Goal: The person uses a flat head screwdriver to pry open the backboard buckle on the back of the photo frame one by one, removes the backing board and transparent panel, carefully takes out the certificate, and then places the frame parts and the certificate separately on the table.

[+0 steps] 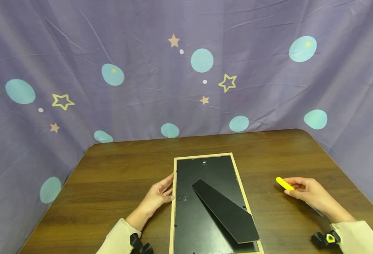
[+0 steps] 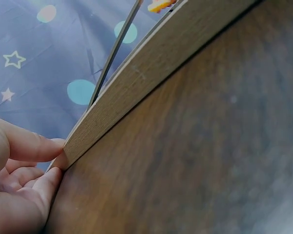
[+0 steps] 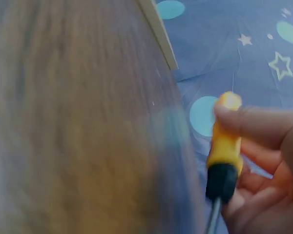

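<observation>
Left hand (image 1: 154,195) at left edge of picture frame (image 1: 189,215), thumb and fingertips spread along side, relaxed, touching; left sleeve (image 1: 117,237) slants in from frame's near left. Right hand (image 1: 311,194) well right of frame, fingers curled round yellow handle of screwdriver (image 3: 225,151), shaft pointing back toward wrist. Frame lies back-up on bench (image 1: 126,173), black stand (image 1: 226,211) angled off backing.

Behind your right hand (image 1: 310,194), you wear a pale cream sleeve (image 1: 362,236) — a chunky black wrist device (image 1: 318,240) with a bright yellow patch (image 1: 330,238) beside its edge. Well left of that hand, your other cream sleeve (image 1: 118,238) has a lumpy black device (image 1: 137,242) beside it.
</observation>
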`<state>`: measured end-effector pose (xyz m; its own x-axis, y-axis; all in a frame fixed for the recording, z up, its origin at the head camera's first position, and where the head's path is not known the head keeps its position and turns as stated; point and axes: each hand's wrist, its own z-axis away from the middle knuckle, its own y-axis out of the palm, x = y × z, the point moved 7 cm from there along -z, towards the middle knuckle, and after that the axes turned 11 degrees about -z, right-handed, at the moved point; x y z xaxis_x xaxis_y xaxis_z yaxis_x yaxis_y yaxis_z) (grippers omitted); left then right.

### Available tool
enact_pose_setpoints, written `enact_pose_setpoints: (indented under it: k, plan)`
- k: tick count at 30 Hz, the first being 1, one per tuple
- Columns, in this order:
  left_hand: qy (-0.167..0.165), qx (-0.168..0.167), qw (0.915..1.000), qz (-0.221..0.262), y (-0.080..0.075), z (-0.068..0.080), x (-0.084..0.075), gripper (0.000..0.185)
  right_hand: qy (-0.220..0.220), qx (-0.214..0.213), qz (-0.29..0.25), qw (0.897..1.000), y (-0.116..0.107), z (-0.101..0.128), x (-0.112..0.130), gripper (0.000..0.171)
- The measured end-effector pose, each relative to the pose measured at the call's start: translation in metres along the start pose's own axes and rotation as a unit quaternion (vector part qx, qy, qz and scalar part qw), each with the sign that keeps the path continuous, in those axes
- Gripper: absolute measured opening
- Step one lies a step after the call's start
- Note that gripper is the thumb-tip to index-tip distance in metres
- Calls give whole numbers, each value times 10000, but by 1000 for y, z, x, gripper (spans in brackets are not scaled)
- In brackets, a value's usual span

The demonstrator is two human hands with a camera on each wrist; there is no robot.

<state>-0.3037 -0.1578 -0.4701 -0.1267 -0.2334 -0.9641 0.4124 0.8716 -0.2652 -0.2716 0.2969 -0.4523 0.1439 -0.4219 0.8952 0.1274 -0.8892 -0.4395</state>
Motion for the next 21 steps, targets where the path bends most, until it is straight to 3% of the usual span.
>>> enact_pose_setpoints:
  k: [5,9,16,21]
  plan:
    - [6,-30,10000,-5,0,1,0,78,-42,-281,-815,9963,-3,-4,18,35]
    - [77,-5,10000,-12,-1,1,1,78,-318,-490,-1908,9799,-3,-9,38,20]
    - [223,29,9997,-79,-1,0,0,77,-1219,-448,-3615,9233,6,-19,74,27]
    - [231,30,9997,-112,-2,0,-1,77,-1455,-251,-4618,8746,23,-32,87,33]
